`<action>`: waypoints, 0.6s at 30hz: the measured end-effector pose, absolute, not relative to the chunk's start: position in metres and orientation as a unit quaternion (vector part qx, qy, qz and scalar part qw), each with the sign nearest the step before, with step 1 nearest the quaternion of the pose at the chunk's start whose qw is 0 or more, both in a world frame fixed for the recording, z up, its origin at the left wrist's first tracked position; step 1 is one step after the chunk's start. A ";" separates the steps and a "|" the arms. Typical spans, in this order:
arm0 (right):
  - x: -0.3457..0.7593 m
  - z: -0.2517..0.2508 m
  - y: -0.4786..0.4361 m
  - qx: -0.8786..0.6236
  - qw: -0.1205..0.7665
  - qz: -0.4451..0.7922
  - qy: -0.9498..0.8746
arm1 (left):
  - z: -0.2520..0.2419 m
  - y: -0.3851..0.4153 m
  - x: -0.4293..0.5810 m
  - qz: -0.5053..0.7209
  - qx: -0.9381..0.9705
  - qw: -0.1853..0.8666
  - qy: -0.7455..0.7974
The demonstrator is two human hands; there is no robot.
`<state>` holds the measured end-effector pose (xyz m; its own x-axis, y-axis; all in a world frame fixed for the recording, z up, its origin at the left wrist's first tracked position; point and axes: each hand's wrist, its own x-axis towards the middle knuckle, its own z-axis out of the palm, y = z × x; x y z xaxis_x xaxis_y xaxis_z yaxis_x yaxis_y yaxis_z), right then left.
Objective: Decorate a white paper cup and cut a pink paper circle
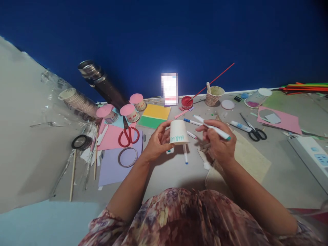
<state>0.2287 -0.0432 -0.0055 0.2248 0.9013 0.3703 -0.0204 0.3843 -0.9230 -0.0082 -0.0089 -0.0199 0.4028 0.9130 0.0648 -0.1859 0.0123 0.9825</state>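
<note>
My left hand (pixel 157 141) is closed around an upside-down white paper cup (pixel 178 132) with a teal zigzag line drawn near its rim. My right hand (pixel 219 138) grips a white marker (pixel 214 128) with a teal end, held just right of the cup and not touching it. Both hands hover above the grey table (pixel 174 171). Two more markers lie under and behind the cup: a blue-tipped pen (pixel 185 154) and another (pixel 192 122).
Red scissors (pixel 128 135) lie on pink paper at left, near three pink-topped cups (pixel 129 112), a tape roll (pixel 81 141) and a stack of cups (pixel 77 100). Black scissors (pixel 252 131), a glue tube, pink paper (pixel 287 121), a paint pot (pixel 187 102) and a power strip (pixel 312 157) lie at right.
</note>
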 end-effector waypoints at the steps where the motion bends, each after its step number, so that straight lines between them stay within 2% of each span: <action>1: 0.229 -0.007 -0.043 -0.435 0.633 0.349 -0.537 | -0.019 -0.010 -0.007 0.439 0.536 0.644 0.324; 7: 0.235 -0.015 -0.038 -0.413 0.525 0.339 -0.662 | -0.012 -0.017 0.002 0.446 0.451 0.712 0.300; 18: 0.245 -0.016 -0.034 -0.426 0.486 0.295 -0.704 | -0.029 -0.015 0.005 0.411 0.462 0.732 0.286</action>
<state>0.2454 -0.0338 -0.0157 -0.1641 0.8860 0.4336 0.3126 0.4636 -0.8290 0.0050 -0.0150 -0.0290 0.4995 0.8654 -0.0391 -0.3375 0.2360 0.9113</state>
